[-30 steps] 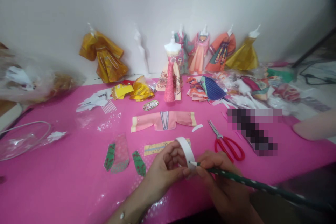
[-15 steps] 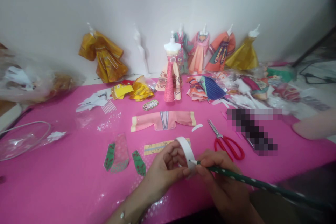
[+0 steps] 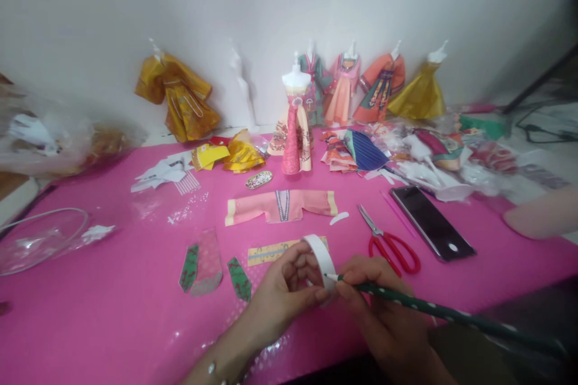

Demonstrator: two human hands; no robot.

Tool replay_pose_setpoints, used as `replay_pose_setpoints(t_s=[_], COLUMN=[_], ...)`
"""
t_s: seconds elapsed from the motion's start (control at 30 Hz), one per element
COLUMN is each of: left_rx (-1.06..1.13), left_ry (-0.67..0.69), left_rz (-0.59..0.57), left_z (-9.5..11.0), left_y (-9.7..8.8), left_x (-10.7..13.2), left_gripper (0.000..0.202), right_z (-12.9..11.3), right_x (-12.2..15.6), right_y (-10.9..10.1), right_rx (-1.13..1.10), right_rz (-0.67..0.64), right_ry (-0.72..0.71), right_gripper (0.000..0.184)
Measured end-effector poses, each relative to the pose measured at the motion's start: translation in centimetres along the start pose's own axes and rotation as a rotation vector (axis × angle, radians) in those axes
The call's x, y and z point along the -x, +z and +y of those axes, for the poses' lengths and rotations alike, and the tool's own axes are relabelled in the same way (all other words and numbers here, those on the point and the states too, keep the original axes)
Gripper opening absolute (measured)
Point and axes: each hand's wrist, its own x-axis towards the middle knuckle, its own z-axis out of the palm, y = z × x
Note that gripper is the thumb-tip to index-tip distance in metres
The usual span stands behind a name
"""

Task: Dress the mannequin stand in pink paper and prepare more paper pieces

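Observation:
My left hand (image 3: 282, 298) is closed around a white roll of tape (image 3: 321, 255), held upright near the front edge of the pink table (image 3: 112, 313). My right hand (image 3: 383, 313) grips a long green dotted stick (image 3: 442, 314) whose white tip touches the roll's edge. Just beyond the hands lie a patterned yellow paper strip (image 3: 270, 251), a pink paper jacket (image 3: 282, 206) and a pink-and-green paper piece (image 3: 205, 263).
Red-handled scissors (image 3: 391, 243) and a dark phone (image 3: 431, 222) lie to the right. A dressed white mannequin (image 3: 295, 126) stands mid-table, with several paper-dressed figures along the wall behind. Clear plastic packaging (image 3: 40, 237) sits left. Another person's arm (image 3: 542, 213) rests at the right edge.
The stick's tip has crept slightly up along the roll; both hands stay almost where they were.

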Motion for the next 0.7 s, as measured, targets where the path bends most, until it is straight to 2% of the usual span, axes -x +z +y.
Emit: replay_pose_setpoints(t_s=[0.23, 0.7], left_rx=[-0.024, -0.012], left_ry=[0.004, 0.02], left_rz=[-0.006, -0.028], left_z=[-0.14, -0.03], left_y=[-0.14, 0.01], left_x=[0.19, 0.15], left_gripper=[0.043, 0.04], right_z=[0.22, -0.13], right_x=[0.19, -0.03], right_y=[-0.09, -0.21], right_rx=[-0.04, 0.039], right_rz=[0.019, 0.01], right_ry=[0.018, -0.001], right_gripper=[0.021, 0.019])
